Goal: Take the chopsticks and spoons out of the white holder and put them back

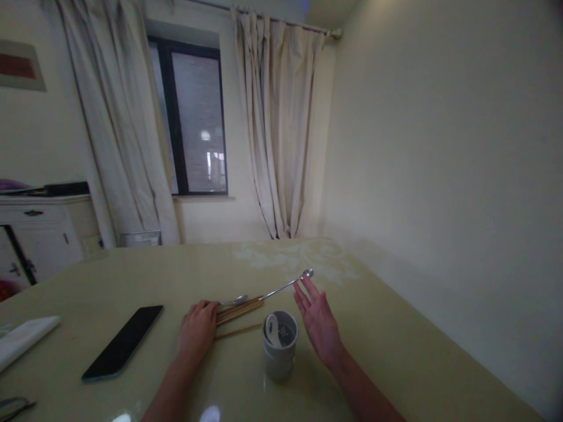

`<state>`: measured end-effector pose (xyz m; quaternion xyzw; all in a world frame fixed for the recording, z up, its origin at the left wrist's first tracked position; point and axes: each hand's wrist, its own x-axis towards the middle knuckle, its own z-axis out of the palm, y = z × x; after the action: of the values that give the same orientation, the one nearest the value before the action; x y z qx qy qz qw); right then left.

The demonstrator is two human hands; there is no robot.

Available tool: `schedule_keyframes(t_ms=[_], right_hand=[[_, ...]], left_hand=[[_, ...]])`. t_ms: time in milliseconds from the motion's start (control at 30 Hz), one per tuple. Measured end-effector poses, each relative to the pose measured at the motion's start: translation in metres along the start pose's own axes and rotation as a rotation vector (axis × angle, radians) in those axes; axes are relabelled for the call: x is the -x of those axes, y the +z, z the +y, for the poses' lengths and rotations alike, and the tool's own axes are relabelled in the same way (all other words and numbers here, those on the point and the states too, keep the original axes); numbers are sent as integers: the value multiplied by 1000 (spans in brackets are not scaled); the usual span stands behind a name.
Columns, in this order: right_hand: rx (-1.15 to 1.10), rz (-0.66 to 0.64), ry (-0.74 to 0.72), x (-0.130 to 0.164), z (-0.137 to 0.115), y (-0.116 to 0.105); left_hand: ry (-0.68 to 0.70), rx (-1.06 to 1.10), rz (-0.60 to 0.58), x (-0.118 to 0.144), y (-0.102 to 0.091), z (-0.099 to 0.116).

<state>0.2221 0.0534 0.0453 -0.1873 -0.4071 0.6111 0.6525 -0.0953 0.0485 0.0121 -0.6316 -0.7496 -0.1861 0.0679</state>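
Observation:
My left hand (199, 329) is closed over the left ends of a bundle of wooden chopsticks (240, 310) on the table. A short metal spoon (237, 300) pokes out from its fingertips. One lone chopstick (240, 332) lies nearer me, its left end beside that hand. A long-handled metal spoon (281, 289) slants up to the right from the chopsticks. At its bowl are the fingertips of my right hand (317, 322), fingers stretched out; contact is hard to make out. Between my hands stands a grey utensil holder (280, 357) with a white spoon (272, 331) inside and holes in its bottom.
A black phone (123, 343) lies left of my left arm. Farther left are a white flat object (26, 340) and a dark thin item (15, 404) at the edge of view. The glossy table (378, 351) borders a wall (448, 176) on the right.

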Motion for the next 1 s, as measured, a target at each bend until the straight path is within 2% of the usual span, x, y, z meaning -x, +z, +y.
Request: schedule_keyframes(t_ms=[67,167,267,367,433,567,700,833,1000], right_hand=[[4,-18,27,0,9,-2],[10,-30,64,1,19,-3],[33,-60,127,6,22,1],[64,-82,189,12,19,8],[69,-84,204,15,17,12],[85,-115,233,16,15,14],[108,-159,264,17,16,13],[82,-209,276,21,17,13],[63,-234,276,24,15,13]], left_hand=[[26,14,1,-1,-3,2],[84,77,85,0,-8,12],[266,244,161,5,-11,34],[475,367,149,14,-8,58],[523,396,127,19,-3,67],[448,500,109,20,3,69],[351,702,60,19,-1,72],[344,827,-5,21,-6,80],[338,831,-2,22,-8,81]])
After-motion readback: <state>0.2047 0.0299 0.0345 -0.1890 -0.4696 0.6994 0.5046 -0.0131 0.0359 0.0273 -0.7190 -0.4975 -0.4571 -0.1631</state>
